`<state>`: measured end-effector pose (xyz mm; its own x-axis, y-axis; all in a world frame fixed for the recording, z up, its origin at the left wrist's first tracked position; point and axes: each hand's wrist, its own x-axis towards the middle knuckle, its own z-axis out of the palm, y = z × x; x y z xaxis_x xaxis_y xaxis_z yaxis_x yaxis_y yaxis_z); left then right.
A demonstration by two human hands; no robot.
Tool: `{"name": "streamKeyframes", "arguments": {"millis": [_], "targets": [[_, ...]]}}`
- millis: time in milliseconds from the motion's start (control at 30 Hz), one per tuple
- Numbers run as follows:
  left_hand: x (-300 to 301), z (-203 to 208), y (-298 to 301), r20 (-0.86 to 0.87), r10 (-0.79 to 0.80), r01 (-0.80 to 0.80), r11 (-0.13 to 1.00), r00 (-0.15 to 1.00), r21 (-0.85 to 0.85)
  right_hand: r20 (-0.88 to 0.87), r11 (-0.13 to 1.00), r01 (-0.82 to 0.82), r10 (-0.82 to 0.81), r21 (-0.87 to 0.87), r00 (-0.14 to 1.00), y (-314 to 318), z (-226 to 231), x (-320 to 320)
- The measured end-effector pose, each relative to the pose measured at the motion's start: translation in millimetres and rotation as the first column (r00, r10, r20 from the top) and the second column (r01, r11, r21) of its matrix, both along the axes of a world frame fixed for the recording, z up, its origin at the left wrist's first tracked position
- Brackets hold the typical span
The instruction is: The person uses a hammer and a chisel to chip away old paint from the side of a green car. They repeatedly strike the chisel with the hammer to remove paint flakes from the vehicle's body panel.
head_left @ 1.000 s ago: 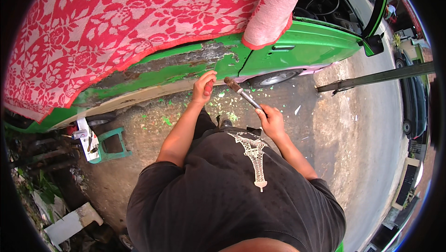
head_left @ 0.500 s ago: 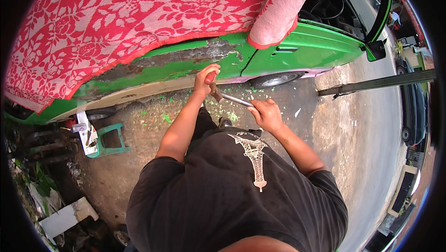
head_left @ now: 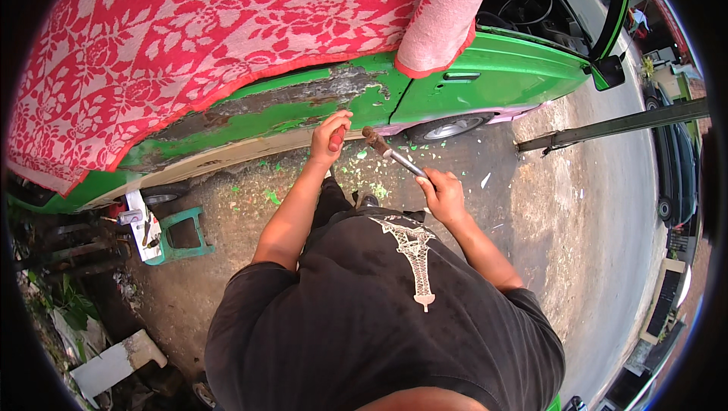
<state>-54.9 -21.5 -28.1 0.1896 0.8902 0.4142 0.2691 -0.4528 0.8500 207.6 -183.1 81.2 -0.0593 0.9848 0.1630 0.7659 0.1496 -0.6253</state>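
Observation:
My left hand (head_left: 326, 147) is wrapped round a red-handled tool (head_left: 337, 139) beside the green car's lower side; its working end is hidden, so its kind does not show. In my right hand (head_left: 446, 197) is a hammer (head_left: 404, 161) with a metal shaft. Its rusty brown head points toward my left hand and stands a small gap to the right of the red handle. Just beyond both hands, the green car body (head_left: 371, 108) has a long band of stripped paint (head_left: 280, 96), bare grey-brown with ragged edges.
A red and pink floral blanket (head_left: 205, 39) drapes over the car. At left a green plastic stool (head_left: 205, 240) bears paper and small items. A metal post (head_left: 614, 134) slants in from the right. Green paint flakes (head_left: 271, 197) litter the ground near my feet.
The hammer head has swung away from the red handle, to the right and up. My left hand has come slightly lower, still gripping the handle; my right hand has shifted a little right and down.

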Motion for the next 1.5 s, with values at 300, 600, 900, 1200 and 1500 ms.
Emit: {"name": "streamKeyframes", "arguments": {"millis": [300, 600, 900, 1200, 1500], "targets": [[7.0, -11.0, 6.9, 0.009, -0.040, 0.039, 0.999, 0.999, 0.025, -0.044, 0.998, 0.069, -0.069, -0.014, 0.997, -4.3, 0.2, 2.0], [9.2, 17.6, 3.3, -0.122, -0.062, 0.064, 0.998, 0.991, 0.013, -0.092, 0.998, -0.017, 0.023, 0.068, 0.996, 1.7, 17.9, -9.6], [17.1, 22.6, 17.6, -0.129, -0.119, 0.110, 0.991, 0.984, -0.075, 0.056, 0.990, -0.105, 0.100, 0.092, 0.993, 20.8, -3.4, -17.9], [10.6, 12.2, 0.3, -0.089, -0.047, 0.044, 0.998, 0.995, -0.034, -0.178, 0.992, 0.078, -0.060, 0.096, 0.982, -4.4, 0.0, -5.0], [10.3, 24.2, -2.1, -0.117, -0.033, 0.037, 0.999, 0.993, 0.037, -0.173, 0.994, 0.108, -0.104, 0.014, 0.980, -6.8, -4.0, -1.6]]}}
